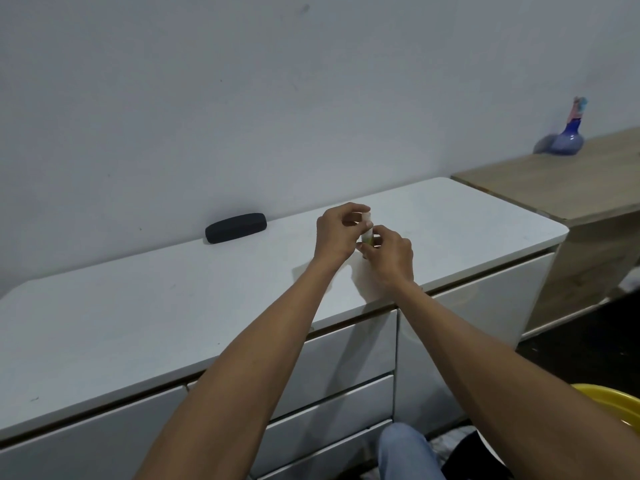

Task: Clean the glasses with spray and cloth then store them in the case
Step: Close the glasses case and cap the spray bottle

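Both hands meet above the right half of the white cabinet top point(138, 306). Between them stands a small spray bottle point(367, 235) with a pale cap and a yellow-green body. My right hand point(391, 252) grips the bottle's lower part. My left hand point(337, 233) pinches the cap at the top. A closed black glasses case point(236, 227) lies against the wall to the left of the hands. A pale cloth point(360, 278) seems to lie on the top under my wrists, mostly hidden. The glasses are not visible.
A lower wooden surface point(561, 181) adjoins the cabinet on the right, carrying a blue vase point(568, 140). White drawer fronts point(339, 355) face me below the top. A yellow basin rim point(606, 400) shows at the lower right, and my knee in jeans point(405, 452) at the bottom.
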### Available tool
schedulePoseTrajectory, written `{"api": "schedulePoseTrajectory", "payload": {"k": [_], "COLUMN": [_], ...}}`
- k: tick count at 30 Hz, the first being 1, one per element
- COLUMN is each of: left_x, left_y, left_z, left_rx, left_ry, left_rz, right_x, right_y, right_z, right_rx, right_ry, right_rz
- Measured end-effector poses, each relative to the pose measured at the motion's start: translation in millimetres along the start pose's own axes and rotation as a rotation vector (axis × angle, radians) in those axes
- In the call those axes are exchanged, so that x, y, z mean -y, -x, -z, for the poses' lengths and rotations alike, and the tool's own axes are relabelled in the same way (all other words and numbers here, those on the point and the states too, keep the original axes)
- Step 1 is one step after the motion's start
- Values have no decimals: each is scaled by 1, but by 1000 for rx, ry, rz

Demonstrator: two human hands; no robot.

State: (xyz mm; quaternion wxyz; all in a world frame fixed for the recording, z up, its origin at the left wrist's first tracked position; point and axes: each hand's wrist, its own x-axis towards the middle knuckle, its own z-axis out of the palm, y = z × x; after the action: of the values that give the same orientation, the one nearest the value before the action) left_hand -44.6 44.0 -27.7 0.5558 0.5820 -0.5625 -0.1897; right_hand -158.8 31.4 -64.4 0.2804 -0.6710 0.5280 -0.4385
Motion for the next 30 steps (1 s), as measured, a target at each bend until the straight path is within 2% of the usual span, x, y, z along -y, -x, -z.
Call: {"api": "schedulePoseTrajectory", "payload": {"k": [6, 12, 16, 22, 30], "left_x": [8, 50, 85, 111, 125], "left_y": [5, 6, 13, 7, -17], "left_z": [16, 76, 119, 144, 140], "left_rx": [67, -37, -79, 123, 138], "left_ry": [-37, -465, -662, -1031, -1068], "left_rz": [51, 143, 215, 271, 288], "right_x": [-3, -5, -1, 17, 61], "right_y": [1, 2, -8, -23, -61], "right_z": [-2, -6, -7, -30, -97], "right_rx": [-9, -41, -7, 23, 105], "right_ry": [-5, 49, 99, 118, 1], "right_rz": [18, 49, 48, 68, 63]}}
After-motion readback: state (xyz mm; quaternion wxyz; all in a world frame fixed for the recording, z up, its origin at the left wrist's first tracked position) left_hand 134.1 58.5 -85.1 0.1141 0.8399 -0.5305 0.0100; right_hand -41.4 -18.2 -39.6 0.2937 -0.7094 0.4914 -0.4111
